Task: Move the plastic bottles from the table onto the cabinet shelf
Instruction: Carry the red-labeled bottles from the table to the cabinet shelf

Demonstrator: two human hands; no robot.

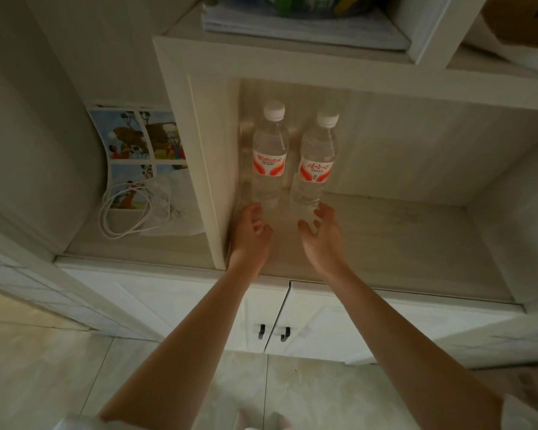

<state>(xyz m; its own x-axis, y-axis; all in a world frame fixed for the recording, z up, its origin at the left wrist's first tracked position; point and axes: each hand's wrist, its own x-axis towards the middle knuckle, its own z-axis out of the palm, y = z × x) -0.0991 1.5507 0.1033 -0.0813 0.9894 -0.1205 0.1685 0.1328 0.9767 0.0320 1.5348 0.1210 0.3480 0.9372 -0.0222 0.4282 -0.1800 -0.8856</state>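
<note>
Bottles stand upright on the cabinet shelf, side by side against its left wall. Left hand, fingers loosely curled and holding nothing, sits at the foot of the left bottle; whether it touches is unclear. Right hand, open and empty, cups just below the right bottle, which leans slightly. To finish the step well, both hands should likely draw straight back without brushing either base.
</note>
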